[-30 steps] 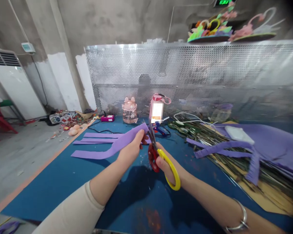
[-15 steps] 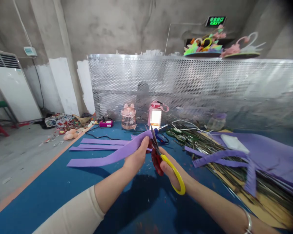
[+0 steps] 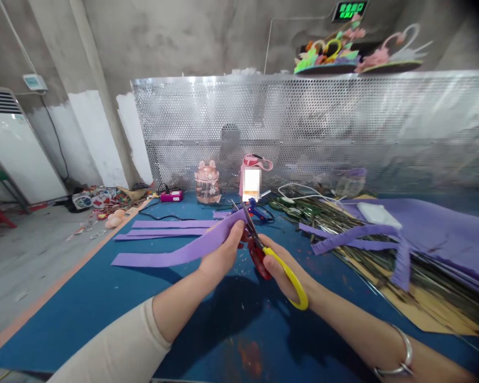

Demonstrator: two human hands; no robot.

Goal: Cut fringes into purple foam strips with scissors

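Purple strip (image 3: 187, 251) looks light, bendy from here; I'd pinch nr tip. L hand (image 3: 222, 252) pinches it, R hand (image 3: 283, 279) grips scissors (image 3: 257, 242).

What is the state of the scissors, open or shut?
Open: in the right hand, the scissors show two blades standing apart, near the purple strip.

Left sleeve (image 3: 115, 343): plain off-white, close-fitting, ending on the forearm (image 3: 178, 306) in a narrow hem (image 3: 153, 323); right forearm (image 3: 343, 314): bare, with a shiny silver-coloured bangle (image 3: 409, 348), rounded, bearing a small raised piece (image 3: 405, 368)
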